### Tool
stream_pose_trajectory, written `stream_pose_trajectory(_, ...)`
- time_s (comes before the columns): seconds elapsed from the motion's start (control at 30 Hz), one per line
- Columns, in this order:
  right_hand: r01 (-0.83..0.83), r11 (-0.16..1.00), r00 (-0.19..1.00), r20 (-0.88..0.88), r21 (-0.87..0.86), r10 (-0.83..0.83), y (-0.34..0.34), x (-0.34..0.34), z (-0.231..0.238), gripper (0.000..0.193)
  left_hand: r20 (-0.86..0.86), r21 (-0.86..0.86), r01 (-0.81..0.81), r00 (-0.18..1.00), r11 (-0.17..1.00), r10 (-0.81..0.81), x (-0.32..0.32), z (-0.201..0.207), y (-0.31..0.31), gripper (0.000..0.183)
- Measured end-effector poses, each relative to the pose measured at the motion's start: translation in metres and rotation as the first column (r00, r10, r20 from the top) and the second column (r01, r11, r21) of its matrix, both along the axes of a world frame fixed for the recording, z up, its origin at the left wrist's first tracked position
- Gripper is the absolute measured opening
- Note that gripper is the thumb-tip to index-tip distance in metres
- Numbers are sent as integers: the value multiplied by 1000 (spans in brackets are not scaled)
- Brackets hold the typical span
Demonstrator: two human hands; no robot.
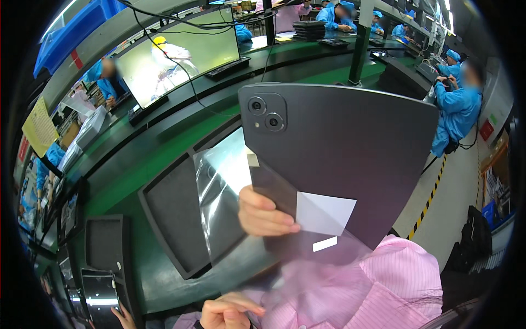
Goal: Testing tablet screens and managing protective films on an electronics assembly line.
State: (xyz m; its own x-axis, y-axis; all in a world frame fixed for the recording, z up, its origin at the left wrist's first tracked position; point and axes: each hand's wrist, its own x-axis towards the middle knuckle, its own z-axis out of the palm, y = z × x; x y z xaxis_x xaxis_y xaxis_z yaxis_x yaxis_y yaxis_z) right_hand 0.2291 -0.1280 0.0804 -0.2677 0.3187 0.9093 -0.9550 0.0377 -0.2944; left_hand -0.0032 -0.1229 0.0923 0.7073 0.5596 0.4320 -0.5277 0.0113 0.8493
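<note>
A large dark grey tablet [345, 137], its back and twin camera lenses facing me, fills the upper middle. My right hand [264, 211] is wrapped round its lower left side, fingers bent over the back next to a white blank label [325, 214]; its wrist is hidden. Beside that hand, a clear glossy film [222, 192] hangs over a black tray [175, 211]. Low in front of my pink striped clothing is my left hand [224, 313], with curled fingers pressed together; I cannot make out anything in them.
A monitor [186, 52] stands beyond the green bench [137, 170], cables hanging before it. At lower left, another person's hand [126, 318] touches a dark tablet [100, 290] near a smaller tray [104, 241]. Workers in blue sit farther off; one [460, 109] is at right.
</note>
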Motion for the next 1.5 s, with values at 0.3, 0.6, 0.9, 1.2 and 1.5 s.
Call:
stream_pose_trajectory(0.3, 972, 155, 228, 860, -175, -457, -80, 48, 33, 19, -206, 37, -160, 965, 986, 165, -13, 8, 57, 14)
stream_pose_trajectory(0.6, 992, -43, 106, 971, -118, -215, -69, 22, 30, 24, -151, -336, -178, 979, 925, 134, 4, 15, 79, 19)
stream_pose_trajectory(0.9, 852, -142, 428, 827, -503, -364, -41, -20, 12, 23, 245, -619, 312, 948, 720, -201, 5, -56, 56, 63)
stream_pose_trajectory(1.2, 758, -32, 596, 711, -652, -373, -36, -23, 5, 36, -124, -519, -36, 992, 854, -33, -10, -43, 47, 55)
stream_pose_trajectory(1.5, 540, 225, 824, 454, -811, -339, -48, 0, 21, 40, 86, -603, 179, 983, 777, -159, -48, -92, 40, 52)
